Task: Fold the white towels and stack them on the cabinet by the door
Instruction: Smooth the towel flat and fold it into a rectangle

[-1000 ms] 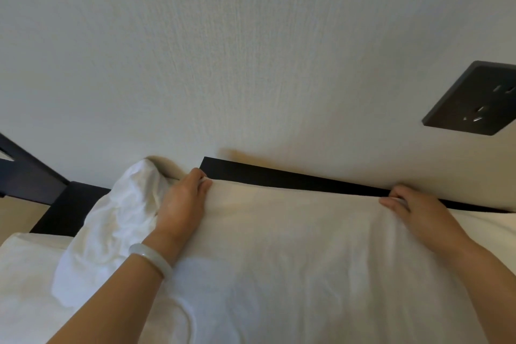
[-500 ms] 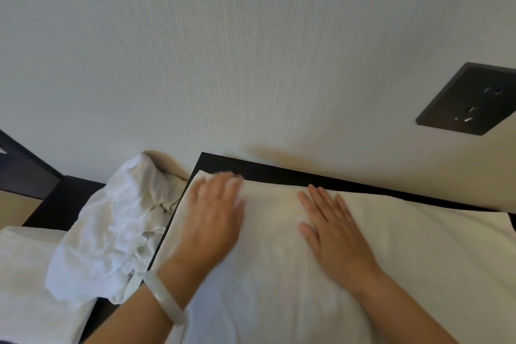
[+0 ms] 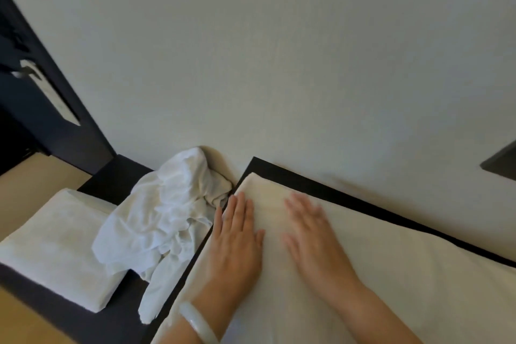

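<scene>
I saw both hands flat, fingers spread, side by side on a towel (image 3: 377, 274) spread over a raised surface (image 3: 307, 180) set against the wall (image 3: 279, 50). The left hand (image 3: 237, 240) lay near the towel's left edge, the right hand (image 3: 315, 237) just beside it. A bracelet (image 3: 199, 325) sat on the left wrist. Left of the towel, a crumpled towel (image 3: 164, 212) rested on a lower cabinet (image 3: 117, 179), touching the wall. Further left lay a folded towel (image 3: 55, 248). A door (image 3: 36, 98) stood at the far left; a wall plate (image 3: 499, 162) at the far right.
</scene>
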A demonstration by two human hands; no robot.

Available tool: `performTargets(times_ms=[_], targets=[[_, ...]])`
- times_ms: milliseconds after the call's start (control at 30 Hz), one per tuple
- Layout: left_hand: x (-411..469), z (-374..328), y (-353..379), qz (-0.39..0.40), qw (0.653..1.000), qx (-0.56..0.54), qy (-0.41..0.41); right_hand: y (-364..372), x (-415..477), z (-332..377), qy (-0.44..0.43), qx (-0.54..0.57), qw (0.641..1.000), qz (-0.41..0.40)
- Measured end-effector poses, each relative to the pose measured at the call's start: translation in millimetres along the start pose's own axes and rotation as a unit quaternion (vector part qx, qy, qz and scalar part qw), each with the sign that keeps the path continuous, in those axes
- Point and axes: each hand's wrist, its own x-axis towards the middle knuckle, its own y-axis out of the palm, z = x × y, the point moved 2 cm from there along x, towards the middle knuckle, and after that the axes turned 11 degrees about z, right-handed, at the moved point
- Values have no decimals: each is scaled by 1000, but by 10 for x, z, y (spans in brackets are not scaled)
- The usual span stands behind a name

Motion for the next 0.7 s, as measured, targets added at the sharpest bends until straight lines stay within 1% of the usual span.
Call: performTargets(times_ms=[33,67,100,167,233,267,333,400,467,533,633,700], targets=[[-118,51,24,1,1000,-9,-6,72,93,112,-44,-8,998,41],[-217,123,51,-6,1000,-10,-7,108,190,185,-57,-22,996,70],[-308,209,79,1,1000,-13,-18,137,287,193,-43,-24,995,90],[-473,326,16,-2,999,-22,-38,128,513,127,31,-7,993,115],[-576,432,1,-17,997,-56,-57,11,738,172,76,-2,991,113],[-606,469,-2,-25,994,-86,-64,-64,850,241,73,6,993,94],[-640,500,-10,-76,987,-131,-59,-191,1039,379,51,32,997,56],[-651,514,-27,-138,977,-150,-63,-214,1238,381,55,24,995,81],[-652,546,-48,-156,969,-175,-78,-213,1407,324,71,22,988,133],[-682,598,-37,-145,963,-200,-107,-236,1503,280,65,21,986,149],[-729,672,-9,-61,964,-215,-146,-272,1537,236,35,31,990,130],[-753,706,-16,-32,965,-215,-146,-290,1535,220,11,49,993,111]])
